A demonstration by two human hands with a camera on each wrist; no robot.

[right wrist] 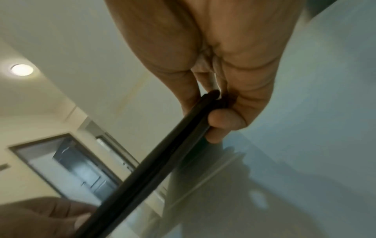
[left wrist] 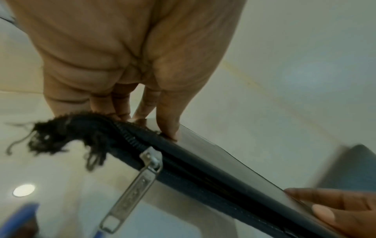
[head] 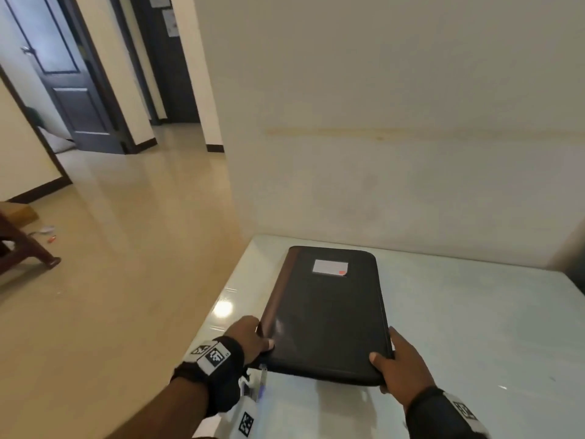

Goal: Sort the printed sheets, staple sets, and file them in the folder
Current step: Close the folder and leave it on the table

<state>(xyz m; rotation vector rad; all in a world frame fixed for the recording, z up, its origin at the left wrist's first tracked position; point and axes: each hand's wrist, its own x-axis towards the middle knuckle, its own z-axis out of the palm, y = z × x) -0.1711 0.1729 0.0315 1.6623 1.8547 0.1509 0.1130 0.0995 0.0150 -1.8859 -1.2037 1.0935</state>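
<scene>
Nearest the head camera, both hands grip the near end of a black zip folder point(head: 326, 312). On the near left corner the left hand point(head: 250, 339) has its thumb on the cover and its fingers curled under the edge. At the near right corner the right hand point(head: 397, 364) does the same, thumb on top and fingers wrapped round the rim. Just beside the left wrist, at the tabletop's near edge, lies something blue and clear point(head: 261, 380), too blurred to name.

From the left wrist, the zip pull point(left wrist: 132, 174) hangs loose below the folder's edge, next to frayed black threads point(left wrist: 61, 136) at the corner. The folder looks closed, its near end raised off the glossy white tabletop point(head: 474, 312) and its far end, with a white label point(head: 330, 267), low near the wall point(head: 380, 122). No printed sheets or stapler show.

The folder is held by two corners only, so a slack grip could let it tilt and slide on the slick surface. The dangling pull or the threads might snag when the zip is worked.
</scene>
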